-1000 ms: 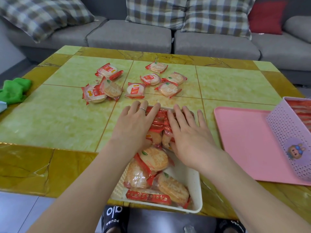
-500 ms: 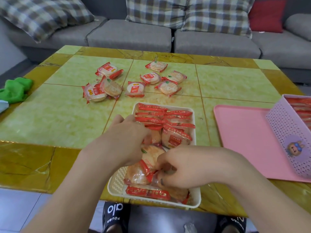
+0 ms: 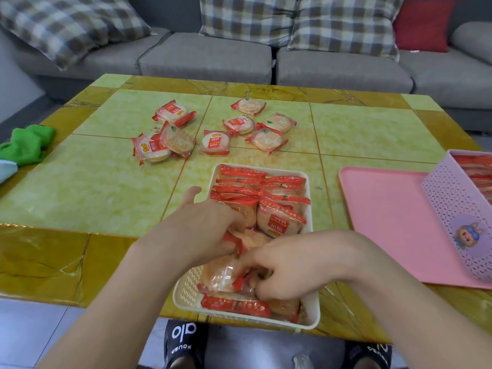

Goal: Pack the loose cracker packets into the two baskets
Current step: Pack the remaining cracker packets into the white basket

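Right hand [image 3: 287, 270]: lower centre, grip pinching packets in the white basket [image 3: 310, 312].
Left hand [image 3: 197, 230]: fingers curled on a packet there.
Loose cracker packets [image 3: 213, 142]: mid-frame tabletop [image 3: 80, 182].
Pink tray [image 3: 386, 222]: right, carrying the lilac basket [image 3: 452, 217].
Sofa [image 3: 207, 57]: top.

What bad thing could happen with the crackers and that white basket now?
The white basket sits at the table's near edge, its rim seeming to overhang a little, while the left hand and right hand dig among its packets. A hard push might tip it to the floor. Squeezing could also crack the crackers. Seven loose packets are not yet packed, and space looks tight.
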The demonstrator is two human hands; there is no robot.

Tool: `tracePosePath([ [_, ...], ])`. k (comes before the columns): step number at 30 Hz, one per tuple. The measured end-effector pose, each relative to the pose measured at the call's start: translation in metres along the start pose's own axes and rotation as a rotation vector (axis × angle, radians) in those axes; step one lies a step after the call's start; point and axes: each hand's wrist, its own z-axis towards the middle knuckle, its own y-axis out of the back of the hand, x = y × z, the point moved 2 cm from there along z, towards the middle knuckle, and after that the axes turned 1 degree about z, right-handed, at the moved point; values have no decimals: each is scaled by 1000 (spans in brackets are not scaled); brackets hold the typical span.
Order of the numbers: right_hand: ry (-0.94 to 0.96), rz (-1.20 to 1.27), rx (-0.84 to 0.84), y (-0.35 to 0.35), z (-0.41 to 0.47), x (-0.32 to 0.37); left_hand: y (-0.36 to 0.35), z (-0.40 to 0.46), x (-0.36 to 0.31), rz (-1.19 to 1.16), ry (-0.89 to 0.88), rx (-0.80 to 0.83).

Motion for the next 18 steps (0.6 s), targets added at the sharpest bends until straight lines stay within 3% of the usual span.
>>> tracePosePath([
  [4,-33,-14,-32,-1,0,3,8,1,6,-110,-34,-96],
  [11,-71,-25,-236,-1,-6,3,16,1,21,-181,-21,-242],
  [18,-108,113,-510,12,-20,-9,16,7,16,-46,-30,-338],
])
